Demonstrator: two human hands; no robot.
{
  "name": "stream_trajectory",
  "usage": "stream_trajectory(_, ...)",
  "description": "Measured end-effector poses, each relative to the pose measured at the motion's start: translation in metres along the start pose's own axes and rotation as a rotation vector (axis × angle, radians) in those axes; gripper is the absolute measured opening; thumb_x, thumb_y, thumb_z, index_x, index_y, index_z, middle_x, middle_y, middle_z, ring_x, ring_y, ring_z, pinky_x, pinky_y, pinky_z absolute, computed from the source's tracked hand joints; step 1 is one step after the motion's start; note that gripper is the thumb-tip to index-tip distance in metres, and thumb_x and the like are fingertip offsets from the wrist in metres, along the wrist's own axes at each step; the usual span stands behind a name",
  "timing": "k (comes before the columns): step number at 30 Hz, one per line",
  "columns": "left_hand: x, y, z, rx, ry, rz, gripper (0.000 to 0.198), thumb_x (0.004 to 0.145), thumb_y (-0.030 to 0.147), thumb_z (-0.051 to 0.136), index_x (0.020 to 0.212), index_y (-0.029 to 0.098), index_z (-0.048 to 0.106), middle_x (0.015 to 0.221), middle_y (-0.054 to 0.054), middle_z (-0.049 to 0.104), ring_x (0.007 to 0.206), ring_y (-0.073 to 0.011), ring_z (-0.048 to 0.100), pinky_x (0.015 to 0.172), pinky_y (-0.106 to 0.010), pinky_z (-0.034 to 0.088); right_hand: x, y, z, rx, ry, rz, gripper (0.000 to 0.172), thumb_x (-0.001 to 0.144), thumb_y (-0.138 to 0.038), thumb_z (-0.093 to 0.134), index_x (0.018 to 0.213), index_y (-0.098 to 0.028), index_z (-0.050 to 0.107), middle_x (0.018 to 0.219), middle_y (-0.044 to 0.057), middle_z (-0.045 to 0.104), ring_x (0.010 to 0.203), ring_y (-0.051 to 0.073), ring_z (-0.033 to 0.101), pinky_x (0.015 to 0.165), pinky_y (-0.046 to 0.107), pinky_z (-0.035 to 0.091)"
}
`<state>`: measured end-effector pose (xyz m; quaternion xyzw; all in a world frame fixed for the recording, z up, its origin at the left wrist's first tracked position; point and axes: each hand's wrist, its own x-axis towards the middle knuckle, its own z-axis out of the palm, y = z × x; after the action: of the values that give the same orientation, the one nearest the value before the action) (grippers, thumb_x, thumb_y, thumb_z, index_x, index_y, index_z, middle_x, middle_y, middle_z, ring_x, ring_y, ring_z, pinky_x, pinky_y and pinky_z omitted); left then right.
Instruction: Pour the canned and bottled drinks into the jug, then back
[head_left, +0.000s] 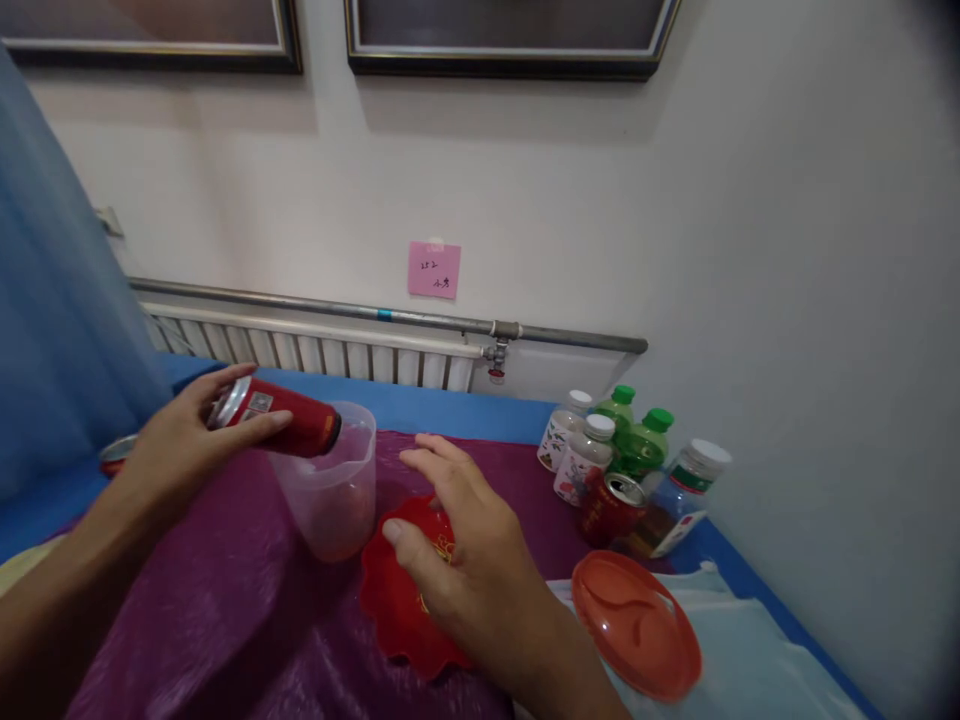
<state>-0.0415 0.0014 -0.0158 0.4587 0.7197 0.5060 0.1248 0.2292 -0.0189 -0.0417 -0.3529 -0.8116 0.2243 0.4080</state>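
Nearest us, at lower centre of the frame, the right hand (469,530) was empty, fingers apart, over the red bowl (397,610). We judged the red can (296,420) light, stiff but easily dented, and slick, best held round its middle. It lay tilted left of centre, grasped by the left hand (191,420) near its silver end, its dark end over the plastic pitcher (341,500).

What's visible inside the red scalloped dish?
Gold markings show inside the red scalloped dish. The right hand blocks much of its right side, so anything lying there cannot be seen.
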Motion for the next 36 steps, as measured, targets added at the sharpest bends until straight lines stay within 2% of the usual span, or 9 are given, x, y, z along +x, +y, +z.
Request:
stream_trajectory(3,0.0,0.006,0.02,0.083,-0.004,0.053,0.085,0.054,0.065,0.071,0.13,0.029,0.059,0.107,-0.003,0.07,0.095,-0.0276,0.065,0.1,-0.047,0.052,0.0,0.001,-0.003,-0.013,-0.003,-0.018,0.049,0.09,-0.022,0.059,0.139,-0.02,0.053,0.152,0.01,0.048,0.143,0.02,0.043,0.119,0.04,0.037)
stream_trajectory(8,-0.003,-0.002,0.046,0.243,-0.044,0.239,0.084,0.062,0.063,0.061,0.133,0.019,0.057,0.129,-0.011,0.063,0.121,-0.0325,0.056,0.112,-0.051,0.041,0.002,0.004,-0.006,-0.048,0.013,-0.018,0.046,0.092,-0.021,0.058,0.137,-0.017,0.054,0.15,0.011,0.05,0.142,0.02,0.045,0.119,0.039,0.037)
stream_trajectory(13,-0.006,-0.008,0.05,0.373,-0.076,0.296,0.073,0.071,0.054,0.064,0.134,0.018,0.057,0.128,-0.013,0.062,0.123,-0.0326,0.054,0.111,-0.05,0.041,0.007,0.013,-0.001,-0.107,0.037,-0.059,0.043,0.092,-0.02,0.058,0.135,-0.013,0.056,0.147,0.015,0.053,0.14,0.023,0.047,0.118,0.041,0.039)
stream_trajectory(19,-0.004,-0.006,0.051,0.374,-0.062,0.26,0.067,0.07,0.04,0.077,0.133,0.023,0.059,0.129,-0.007,0.063,0.124,-0.0298,0.055,0.113,-0.043,0.042,0.011,0.02,0.006,-0.158,0.017,-0.077,0.041,0.092,-0.019,0.058,0.132,-0.01,0.057,0.144,0.018,0.055,0.139,0.025,0.048,0.117,0.043,0.041)
stream_trajectory(25,-0.003,-0.008,0.053,0.358,-0.06,0.257,0.066,0.069,0.038,0.081,0.131,0.026,0.061,0.124,-0.007,0.065,0.123,-0.0332,0.056,0.111,-0.05,0.045,0.013,0.024,0.006,-0.195,0.003,-0.065,0.041,0.093,-0.02,0.058,0.133,-0.01,0.057,0.144,0.018,0.054,0.139,0.026,0.048,0.116,0.046,0.041)
stream_trajectory(36,-0.002,-0.006,0.052,0.344,-0.051,0.269,0.069,0.065,0.04,0.081,0.129,0.025,0.061,0.125,-0.008,0.064,0.122,-0.0328,0.056,0.11,-0.055,0.043,0.013,0.029,0.005,-0.225,0.008,-0.08,0.039,0.093,-0.018,0.057,0.131,-0.011,0.057,0.142,0.017,0.055,0.137,0.026,0.049,0.116,0.046,0.042)
